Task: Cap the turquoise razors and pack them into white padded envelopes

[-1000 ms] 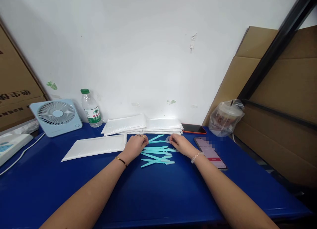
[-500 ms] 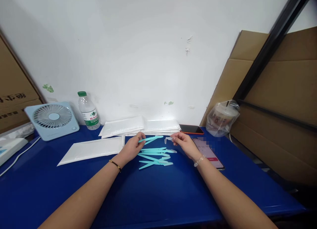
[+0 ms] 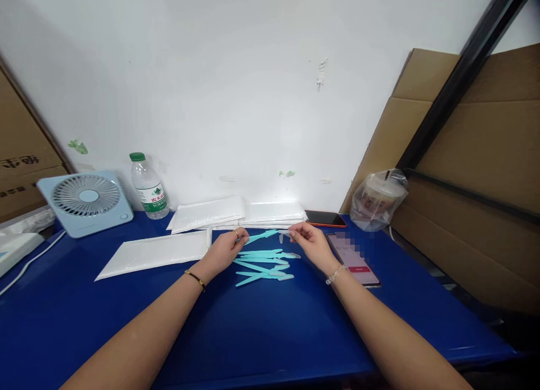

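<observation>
My left hand (image 3: 230, 246) pinches the handle end of a turquoise eyebrow razor (image 3: 262, 236), whose head points right. My right hand (image 3: 307, 239) is closed on a small clear blade cap (image 3: 285, 232), with another clear piece hanging just below it. The cap is right at the razor's head; whether they touch I cannot tell. Beneath, on the blue table, lie several more turquoise eyebrow razors (image 3: 261, 258), some crossing each other, with pale covers over their right ends.
White padded envelopes (image 3: 206, 214) lie by the wall, another envelope (image 3: 156, 252) at left. A blue fan (image 3: 86, 204) and a water bottle (image 3: 149, 190) stand at left. Right are a lit phone (image 3: 358, 263), an orange-edged phone (image 3: 327, 218) and a bagged cup (image 3: 377, 201).
My right hand has moved slightly left, bringing the clear cap up to the razor's head. My left hand still holds the razor in nearly the same place.
</observation>
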{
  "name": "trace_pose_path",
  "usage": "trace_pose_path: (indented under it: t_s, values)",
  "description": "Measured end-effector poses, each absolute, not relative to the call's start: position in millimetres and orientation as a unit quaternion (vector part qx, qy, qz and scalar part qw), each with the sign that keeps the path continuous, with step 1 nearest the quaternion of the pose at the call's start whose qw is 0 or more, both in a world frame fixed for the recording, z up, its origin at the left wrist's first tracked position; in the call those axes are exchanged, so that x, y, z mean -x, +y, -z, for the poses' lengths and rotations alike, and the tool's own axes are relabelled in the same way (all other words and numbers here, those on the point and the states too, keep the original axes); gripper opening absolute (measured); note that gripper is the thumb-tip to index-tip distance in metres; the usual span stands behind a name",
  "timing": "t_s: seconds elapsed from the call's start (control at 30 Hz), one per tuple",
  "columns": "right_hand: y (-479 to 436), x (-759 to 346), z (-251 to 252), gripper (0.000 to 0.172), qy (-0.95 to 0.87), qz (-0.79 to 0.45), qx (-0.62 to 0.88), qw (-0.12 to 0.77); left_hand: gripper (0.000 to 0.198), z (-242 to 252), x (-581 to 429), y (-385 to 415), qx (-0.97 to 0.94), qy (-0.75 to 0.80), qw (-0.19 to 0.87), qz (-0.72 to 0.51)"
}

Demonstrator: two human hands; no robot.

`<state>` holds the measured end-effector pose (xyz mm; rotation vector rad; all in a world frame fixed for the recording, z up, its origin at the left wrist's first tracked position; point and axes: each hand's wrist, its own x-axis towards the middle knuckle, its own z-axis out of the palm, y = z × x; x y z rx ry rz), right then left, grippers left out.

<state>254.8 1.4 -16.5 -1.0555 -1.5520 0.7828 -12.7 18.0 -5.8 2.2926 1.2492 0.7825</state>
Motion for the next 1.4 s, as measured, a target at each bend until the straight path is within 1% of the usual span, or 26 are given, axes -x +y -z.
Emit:
trace_pose_path:
  t_s: [0.3, 0.37, 0.5, 0.57, 0.67, 0.9, 1.2, 1.27, 1.4]
  values:
    - [0, -249, 16, 0.024, -0.678, -0.325, 0.44, 0.491, 0.024, 8, 12, 18, -0.835, 0.438, 0.2, -0.268]
    - [0, -250, 14, 0.023, -0.667, -0.324, 0.443, 0.504, 0.024, 6, 12, 17, -0.833, 0.44, 0.197, -0.269]
    - [1, -257, 10, 0.02, -0.619, -0.327, 0.443, 0.56, 0.027, 3, 13, 15, -0.826, 0.451, 0.187, -0.281]
    - [0, -260, 10, 0.02, -0.609, -0.34, 0.436, 0.569, 0.027, 2, 13, 15, -0.826, 0.45, 0.187, -0.283]
    - [0, -261, 11, 0.02, -0.621, -0.343, 0.43, 0.559, 0.027, 3, 13, 15, -0.828, 0.45, 0.185, -0.28]
    - [2, -253, 17, 0.018, -0.667, -0.298, 0.417, 0.541, 0.027, 3, 12, 15, -0.83, 0.45, 0.187, -0.273]
    - [-1, -243, 16, 0.015, -0.687, -0.317, 0.423, 0.499, 0.032, 1, 2, 9, -0.837, 0.432, 0.199, -0.27]
    - [4, -248, 16, 0.015, -0.697, -0.295, 0.434, 0.49, 0.03, 1, 1, 9, -0.837, 0.441, 0.187, -0.265]
    - [14, -265, 18, 0.016, -0.714, -0.149, 0.504, 0.462, 0.027, 4, 3, 10, -0.837, 0.451, 0.159, -0.266]
